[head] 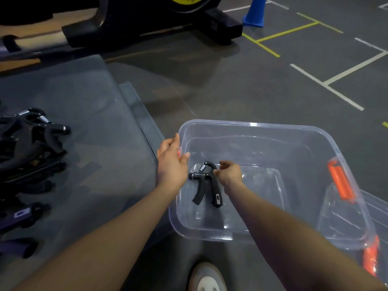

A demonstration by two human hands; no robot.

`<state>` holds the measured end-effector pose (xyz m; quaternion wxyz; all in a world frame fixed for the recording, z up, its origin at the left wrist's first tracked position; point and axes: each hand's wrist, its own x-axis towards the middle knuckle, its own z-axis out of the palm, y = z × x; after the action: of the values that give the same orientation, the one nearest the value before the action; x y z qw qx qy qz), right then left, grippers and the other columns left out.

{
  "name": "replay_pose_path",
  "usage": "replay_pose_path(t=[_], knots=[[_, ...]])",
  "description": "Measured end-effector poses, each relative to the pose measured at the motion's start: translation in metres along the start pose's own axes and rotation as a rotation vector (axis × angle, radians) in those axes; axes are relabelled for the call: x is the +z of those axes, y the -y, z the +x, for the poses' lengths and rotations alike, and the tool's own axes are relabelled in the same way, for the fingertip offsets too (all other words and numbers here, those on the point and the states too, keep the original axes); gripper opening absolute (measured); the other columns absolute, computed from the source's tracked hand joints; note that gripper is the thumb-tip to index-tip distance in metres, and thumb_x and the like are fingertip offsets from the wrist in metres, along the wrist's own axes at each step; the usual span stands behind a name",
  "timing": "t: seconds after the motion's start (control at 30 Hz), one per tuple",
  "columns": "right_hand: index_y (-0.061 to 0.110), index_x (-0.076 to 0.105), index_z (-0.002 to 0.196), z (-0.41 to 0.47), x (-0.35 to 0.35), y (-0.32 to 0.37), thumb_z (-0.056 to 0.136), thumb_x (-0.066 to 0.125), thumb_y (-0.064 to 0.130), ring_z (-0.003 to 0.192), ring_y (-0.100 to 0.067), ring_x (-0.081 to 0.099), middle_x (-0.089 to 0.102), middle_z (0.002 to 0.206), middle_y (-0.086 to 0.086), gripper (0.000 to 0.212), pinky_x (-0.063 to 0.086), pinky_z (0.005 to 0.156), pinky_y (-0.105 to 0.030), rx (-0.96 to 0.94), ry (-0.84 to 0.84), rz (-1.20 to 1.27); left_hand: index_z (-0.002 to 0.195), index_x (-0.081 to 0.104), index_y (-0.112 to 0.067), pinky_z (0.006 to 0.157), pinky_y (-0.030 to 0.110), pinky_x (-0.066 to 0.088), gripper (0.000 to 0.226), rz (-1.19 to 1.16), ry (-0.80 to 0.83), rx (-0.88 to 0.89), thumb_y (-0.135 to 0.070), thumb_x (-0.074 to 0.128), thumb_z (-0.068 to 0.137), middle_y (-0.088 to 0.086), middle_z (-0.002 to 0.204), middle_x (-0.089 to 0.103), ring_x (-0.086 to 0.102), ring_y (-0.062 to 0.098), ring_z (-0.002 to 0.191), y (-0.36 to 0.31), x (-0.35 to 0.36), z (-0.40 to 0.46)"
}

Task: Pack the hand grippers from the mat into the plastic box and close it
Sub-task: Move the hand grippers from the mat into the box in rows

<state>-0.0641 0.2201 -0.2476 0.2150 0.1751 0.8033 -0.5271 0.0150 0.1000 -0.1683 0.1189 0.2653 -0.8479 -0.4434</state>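
Gripper point(206, 182) flat on box point(262, 127) floor, right hand point(230, 172) pinching its spring end; left hand point(171, 162) relaxed, fingers straight, over box rim. Probably light, rigid, springy: best held by handles. More grippers point(33, 143) piled on mat point(84, 114), left of box.

We saw one hand gripper point(206, 182) in the plastic box's point(262, 128) near left corner, the remaining hand grippers point(33, 141) piled at the mat's point(90, 114) left edge, the box right of the mat
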Motion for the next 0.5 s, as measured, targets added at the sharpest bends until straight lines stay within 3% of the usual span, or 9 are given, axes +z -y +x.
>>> replay_pose_path(t=[0.13,0.23,0.33,0.5], knots=[[-0.002,0.055,0.124,-0.022,-0.008,0.045,0.082,0.062,-0.008,0.091,-0.018,0.050,0.051,0.100,-0.009,0.043,0.045,0.091,-0.032,-0.102,0.025,0.082,0.145,0.029,-0.013,0.099,0.010,0.022,0.058,0.057,0.070,-0.042,-0.016,0.053,0.093,0.005,0.142,0.035,0.038,0.015,0.125,-0.005,-0.009,0.000],[-0.001,0.056,0.122,-0.046,-0.011,0.083,0.083,0.062,-0.007,0.088,-0.018,0.049,0.051,0.097,-0.009,0.040,0.041,0.078,-0.026,-0.194,0.052,0.038,0.146,0.029,-0.015,0.111,0.029,0.026,0.059,0.173,0.097,-0.068,-0.028,0.052,0.093,0.007,0.147,0.034,0.030,0.025,0.136,-0.009,-0.038,-0.002],[-0.001,0.056,0.122,-0.075,0.000,0.117,0.083,0.064,-0.004,0.088,-0.017,0.049,0.051,0.096,-0.009,0.040,0.041,0.071,-0.023,-0.284,0.092,-0.035,0.143,0.033,-0.014,0.110,0.033,0.031,0.059,0.236,0.085,-0.052,-0.026,0.055,0.091,0.012,0.142,0.039,0.034,0.028,0.134,-0.010,-0.087,-0.006],[-0.004,0.056,0.122,-0.131,0.058,0.156,0.080,0.069,-0.001,0.088,-0.017,0.050,0.053,0.095,-0.009,0.044,0.040,0.076,-0.023,-0.412,0.218,-0.088,0.139,0.040,-0.011,0.111,0.032,0.031,0.055,0.289,-0.008,-0.109,-0.021,0.059,0.088,0.014,0.135,0.044,0.041,0.030,0.129,0.013,-0.186,-0.031]])
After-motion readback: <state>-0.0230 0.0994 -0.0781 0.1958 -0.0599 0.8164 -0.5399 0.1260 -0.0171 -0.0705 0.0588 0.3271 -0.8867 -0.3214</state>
